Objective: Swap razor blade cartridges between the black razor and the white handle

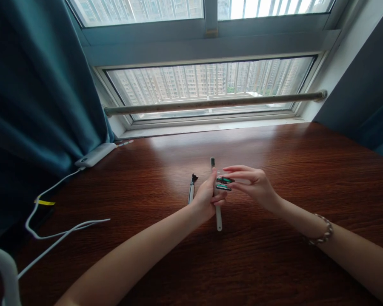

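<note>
Near the middle of the desk, my left hand [209, 195] is closed, thumb on top, around the near end of two small green-and-black razor cartridges [224, 187]. Reaching in from the right, my right hand [253, 182] has its fingertips on the farther cartridge. A pale toothbrush [218, 219] runs behind my left hand, its dark bristles pointing toward the window; whether the hand also grips it I cannot tell. Just left of that hand lies a razor handle [191, 193] with a dark, forked top, its lower end covered by my hand.
The brown wood-grain desk [306, 178] reaches to the window sill. At the left, a white power bank [95, 155] with a white cable [51, 187] lies by the blue curtain [44, 85]. A metal rail [210, 103] crosses the window. A white curved stand [6, 267] is at lower left.
</note>
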`<state>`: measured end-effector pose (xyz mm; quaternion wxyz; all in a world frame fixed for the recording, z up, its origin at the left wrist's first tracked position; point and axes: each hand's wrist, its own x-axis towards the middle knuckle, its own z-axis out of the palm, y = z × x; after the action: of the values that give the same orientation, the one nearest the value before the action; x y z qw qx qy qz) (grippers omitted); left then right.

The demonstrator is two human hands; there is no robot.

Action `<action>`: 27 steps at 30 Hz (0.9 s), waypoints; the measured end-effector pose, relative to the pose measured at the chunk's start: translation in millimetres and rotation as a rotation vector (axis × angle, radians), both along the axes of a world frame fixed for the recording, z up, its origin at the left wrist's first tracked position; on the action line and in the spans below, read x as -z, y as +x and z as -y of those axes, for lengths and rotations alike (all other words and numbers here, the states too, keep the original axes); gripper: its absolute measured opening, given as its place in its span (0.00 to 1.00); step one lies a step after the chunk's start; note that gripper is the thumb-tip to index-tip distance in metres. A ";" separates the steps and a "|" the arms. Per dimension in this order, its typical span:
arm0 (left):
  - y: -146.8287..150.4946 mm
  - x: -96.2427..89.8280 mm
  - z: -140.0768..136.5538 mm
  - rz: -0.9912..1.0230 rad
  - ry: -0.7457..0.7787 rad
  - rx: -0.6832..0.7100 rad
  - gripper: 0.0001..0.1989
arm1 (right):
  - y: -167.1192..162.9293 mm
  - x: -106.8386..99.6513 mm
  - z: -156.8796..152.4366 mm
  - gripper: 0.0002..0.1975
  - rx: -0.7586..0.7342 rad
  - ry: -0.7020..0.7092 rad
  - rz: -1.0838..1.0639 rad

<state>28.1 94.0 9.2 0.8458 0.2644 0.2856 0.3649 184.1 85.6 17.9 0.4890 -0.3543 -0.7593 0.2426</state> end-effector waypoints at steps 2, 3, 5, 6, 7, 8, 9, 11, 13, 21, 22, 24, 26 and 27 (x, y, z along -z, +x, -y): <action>0.2 -2.9 3.3 0.030 0.020 0.012 0.21 | 4.8 -8.6 -1.0 0.09 0.067 -0.056 -0.069; 0.3 -4.3 4.6 0.040 0.032 0.024 0.21 | 7.2 -13.0 -1.3 0.09 0.107 -0.062 -0.070; 0.7 -6.5 6.6 0.050 0.050 0.041 0.21 | 11.1 -20.3 -1.4 0.10 0.148 -0.063 -0.014; 1.0 -7.2 7.5 0.051 0.052 0.045 0.22 | 12.3 -22.9 -1.2 0.10 0.146 -0.060 0.022; 1.4 -7.8 8.2 0.049 0.051 0.047 0.22 | 13.0 -24.7 -0.9 0.10 0.136 -0.055 0.052; 1.8 -8.3 8.9 0.045 0.047 0.050 0.22 | 13.3 -25.8 -0.4 0.10 0.125 -0.045 0.077; 2.2 -8.7 9.5 0.039 0.038 0.054 0.22 | 13.2 -26.3 0.0 0.10 0.120 -0.031 0.099; 2.9 -9.7 10.7 0.025 0.015 0.062 0.23 | 12.8 -26.6 0.6 0.10 0.119 0.000 0.135; 3.3 -10.9 11.9 0.011 -0.002 0.069 0.23 | 12.8 -26.7 0.8 0.10 0.116 0.033 0.165; 3.0 -13.0 14.4 0.026 0.025 0.093 0.24 | 18.3 -32.5 2.8 0.10 0.068 0.174 0.278; 3.0 -12.9 14.4 0.029 0.028 0.097 0.24 | 18.5 -33.7 3.5 0.10 0.061 0.183 0.286; 2.9 -12.8 14.3 0.034 0.022 0.101 0.24 | 18.8 -36.4 4.5 0.11 0.038 0.185 0.301; 2.6 -12.7 14.1 0.038 0.011 0.106 0.24 | 19.1 -38.8 4.4 0.11 0.011 0.163 0.304; 2.3 -12.7 14.0 0.039 0.008 0.111 0.24 | 19.5 -39.6 3.9 0.11 -0.003 0.150 0.302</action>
<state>30.5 80.0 21.9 0.8692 0.2759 0.2526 0.3234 203.6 81.7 57.5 0.3942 -0.3480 -0.8406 0.1300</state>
